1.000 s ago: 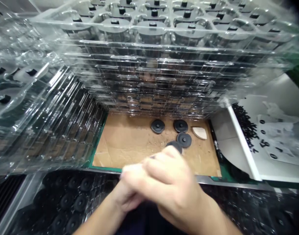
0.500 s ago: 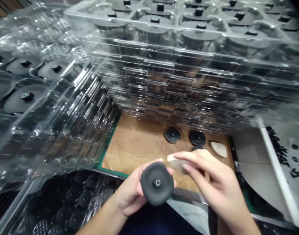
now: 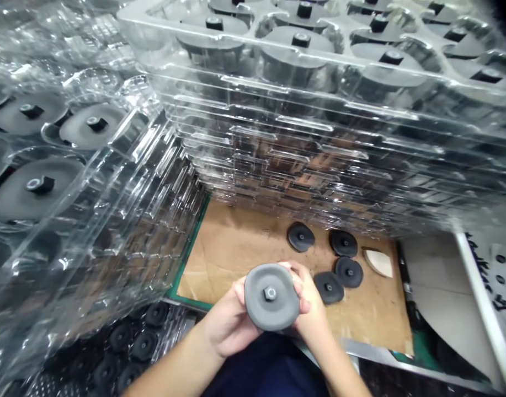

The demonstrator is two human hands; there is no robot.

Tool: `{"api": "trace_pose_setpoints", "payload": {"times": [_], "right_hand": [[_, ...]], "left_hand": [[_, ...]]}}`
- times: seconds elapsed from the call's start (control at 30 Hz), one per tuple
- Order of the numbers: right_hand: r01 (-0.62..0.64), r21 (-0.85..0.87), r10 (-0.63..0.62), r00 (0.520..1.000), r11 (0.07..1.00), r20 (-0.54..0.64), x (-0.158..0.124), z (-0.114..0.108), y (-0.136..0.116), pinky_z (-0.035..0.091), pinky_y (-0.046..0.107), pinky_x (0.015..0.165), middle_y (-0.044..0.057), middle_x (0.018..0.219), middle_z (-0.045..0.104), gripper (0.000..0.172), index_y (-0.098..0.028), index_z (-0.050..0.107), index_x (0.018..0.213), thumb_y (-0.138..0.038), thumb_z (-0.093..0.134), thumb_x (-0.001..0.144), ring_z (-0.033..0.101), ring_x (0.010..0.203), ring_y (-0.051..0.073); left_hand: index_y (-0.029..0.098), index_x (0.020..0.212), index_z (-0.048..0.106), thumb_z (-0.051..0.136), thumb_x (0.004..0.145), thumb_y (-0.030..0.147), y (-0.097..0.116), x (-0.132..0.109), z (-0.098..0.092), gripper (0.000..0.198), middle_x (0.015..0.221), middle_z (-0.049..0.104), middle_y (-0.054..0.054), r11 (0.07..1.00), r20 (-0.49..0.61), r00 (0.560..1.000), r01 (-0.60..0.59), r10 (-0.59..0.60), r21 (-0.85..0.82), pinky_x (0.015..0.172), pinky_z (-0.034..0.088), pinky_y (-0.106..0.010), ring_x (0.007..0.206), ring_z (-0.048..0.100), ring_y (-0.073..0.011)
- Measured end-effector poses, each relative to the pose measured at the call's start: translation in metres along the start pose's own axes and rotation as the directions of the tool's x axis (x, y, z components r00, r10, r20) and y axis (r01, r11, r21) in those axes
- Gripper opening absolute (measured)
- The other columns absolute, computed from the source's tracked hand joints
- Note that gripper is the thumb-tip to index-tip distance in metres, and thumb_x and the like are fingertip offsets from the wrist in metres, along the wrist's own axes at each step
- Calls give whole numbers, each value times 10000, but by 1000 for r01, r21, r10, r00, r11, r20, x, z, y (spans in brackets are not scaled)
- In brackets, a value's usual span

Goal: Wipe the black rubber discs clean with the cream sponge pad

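Observation:
In the head view a dark grey, rounded-square disc (image 3: 259, 314) with a short central stud faces me. My left hand (image 3: 232, 320) grips it at its left edge and from beneath. At its right edge is my right hand (image 3: 313, 306), fingers curled behind and against the rim. A sliver of a pale pad (image 3: 285, 265) shows at those fingertips; the disc hides most of it. Similar dark discs lie on the brown cardboard beyond: one disc (image 3: 301, 236) at the back, another disc (image 3: 328, 287) close to my right hand.
Tall stacks of clear plastic trays (image 3: 277, 118) filled with discs wall off the back and left. A pale curved wedge (image 3: 378, 262) lies on the cardboard (image 3: 232, 231) at right. Beyond stands a white-rimmed bin (image 3: 480, 286). More dark discs (image 3: 144, 344) sit lower left.
My right hand has moved left with the pale pad, from apart to against the disc's right edge. The disc has tilted slightly, and discs it hid on the cardboard now show.

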State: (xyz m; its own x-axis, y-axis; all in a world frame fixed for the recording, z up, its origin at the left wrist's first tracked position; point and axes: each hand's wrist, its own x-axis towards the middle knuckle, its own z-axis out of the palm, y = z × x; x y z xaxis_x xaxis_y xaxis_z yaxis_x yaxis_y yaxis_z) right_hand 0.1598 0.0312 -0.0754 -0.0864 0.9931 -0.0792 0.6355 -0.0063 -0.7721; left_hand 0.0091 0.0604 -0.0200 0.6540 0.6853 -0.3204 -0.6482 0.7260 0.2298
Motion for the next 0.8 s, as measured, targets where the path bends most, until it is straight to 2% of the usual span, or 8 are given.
{"api": "trace_pose_setpoints", "payload": {"times": [0.17, 0.27, 0.37, 0.43, 0.5, 0.57, 0.67, 0.8], "right_hand": [[0, 97, 1, 1000, 995, -11, -15, -28, -3, 567, 307, 794, 81, 1021, 713, 273, -203, 701, 1035, -270, 462, 920, 681, 940, 193], [-37, 107, 43, 997, 994, -61, -23, -39, -5, 570, 301, 754, 64, 947, 735, 219, -213, 719, 978, -268, 523, 898, 692, 876, 195], [-75, 118, 93, 984, 990, -155, -32, -50, -12, 562, 300, 748, 64, 933, 718, 195, -213, 706, 1010, -263, 561, 890, 672, 842, 183], [-78, 161, 118, 959, 984, -256, -40, -56, -19, 551, 294, 733, 65, 927, 690, 194, -214, 696, 1039, -254, 586, 883, 646, 826, 175], [-44, 236, 127, 928, 971, -350, -49, -61, -29, 539, 270, 695, 56, 911, 667, 182, -223, 699, 1029, -228, 619, 865, 627, 807, 165], [11, 321, 116, 920, 947, -374, -58, -66, -37, 533, 233, 676, 33, 898, 669, 197, -252, 699, 1030, -195, 639, 851, 630, 793, 145], [32, 451, 94, 963, 892, -253, -67, -72, -47, 540, 206, 706, 0, 862, 703, 253, -299, 686, 1065, -183, 657, 842, 662, 788, 125], [-95, 559, 91, 995, 823, 36, -72, -80, -56, 544, 221, 656, 7, 787, 727, 187, -259, 729, 991, -233, 704, 808, 673, 716, 133]], "left_hand": [[286, 1293, 538, 564, 787, 617, -6, -8, 0, 606, 1074, 699, -47, 999, -24, 999, -39, 39, -9, 734, 537, -309, 875, 717, -216], [381, 1461, 222, 607, 816, 510, -13, -14, 0, 762, 1183, 636, -45, 904, -50, 960, -242, 276, 352, 819, 520, -325, 961, 683, -206], [402, 1478, -42, 720, 777, 280, -19, -19, -3, 1042, 1283, 555, -71, 457, 149, 881, -369, 449, 809, 1034, 390, -384, 1181, 555, -225], [443, 1448, -124, 710, 774, 159, -22, -23, -4, 1110, 1306, 516, -74, 167, 287, 844, -396, 453, 903, 1079, 339, -430, 1236, 506, -233], [477, 1426, -151, 696, 771, 107, -24, -27, -4, 1132, 1306, 500, -76, 11, 378, 821, -423, 428, 906, 1063, 362, -452, 1240, 505, -242], [472, 1424, -162, 697, 759, 84, -26, -32, -1, 1154, 1295, 511, -87, -67, 428, 808, -441, 405, 895, 1054, 377, -463, 1234, 515, -251], [441, 1439, -146, 718, 741, 98, -31, -41, 1, 1162, 1277, 541, -100, -110, 454, 798, -450, 396, 886, 1039, 392, -458, 1186, 555, -255], [375, 1461, -135, 742, 730, 142, -40, -55, 3, 1166, 1241, 573, -101, -105, 422, 817, -415, 393, 904, 1018, 404, -415, 1128, 588, -247]]}}
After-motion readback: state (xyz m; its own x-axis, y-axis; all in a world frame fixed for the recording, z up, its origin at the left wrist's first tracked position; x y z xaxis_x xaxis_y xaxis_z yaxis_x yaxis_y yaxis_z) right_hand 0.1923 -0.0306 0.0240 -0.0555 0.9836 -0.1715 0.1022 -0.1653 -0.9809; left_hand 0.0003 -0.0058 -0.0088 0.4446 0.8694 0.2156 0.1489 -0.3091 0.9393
